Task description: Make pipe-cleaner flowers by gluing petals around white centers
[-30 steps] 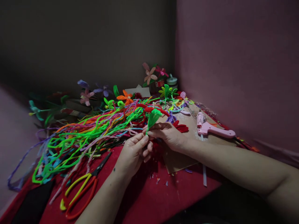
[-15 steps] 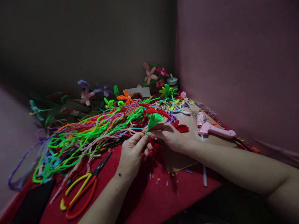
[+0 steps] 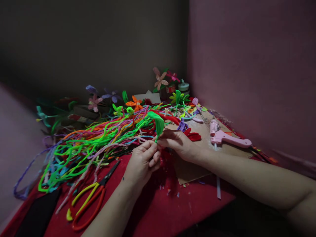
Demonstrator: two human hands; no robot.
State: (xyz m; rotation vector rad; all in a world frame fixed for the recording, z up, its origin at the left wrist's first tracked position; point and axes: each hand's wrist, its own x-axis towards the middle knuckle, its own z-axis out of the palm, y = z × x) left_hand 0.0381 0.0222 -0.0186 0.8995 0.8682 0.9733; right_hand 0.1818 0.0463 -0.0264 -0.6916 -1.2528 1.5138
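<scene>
A green pipe-cleaner leaf (image 3: 158, 123) stands upright between my hands, its curved tip bending to the left. My left hand (image 3: 145, 158) pinches the thin twisted stem at its base between thumb and forefinger. From the other side, my right hand (image 3: 176, 143) grips the same base, its fingertips touching those of the left. Both sets of fingers partly hide the stem. Behind the leaf lie red pipe-cleaner petals (image 3: 192, 135) and a small purple pipe-cleaner piece (image 3: 182, 125).
A big heap of coloured pipe cleaners (image 3: 98, 141) spreads to the left. Scissors (image 3: 91, 197) with yellow and red handles lie in front of it. At right, a pink glue gun (image 3: 222, 136) rests on cardboard (image 3: 190, 171). Finished flowers (image 3: 160, 80) stand along the back wall.
The green leaf has turned in my fingers: its tip pointed right before and now curves left. Both hands stay together at its base. The whole view has shifted slightly.
</scene>
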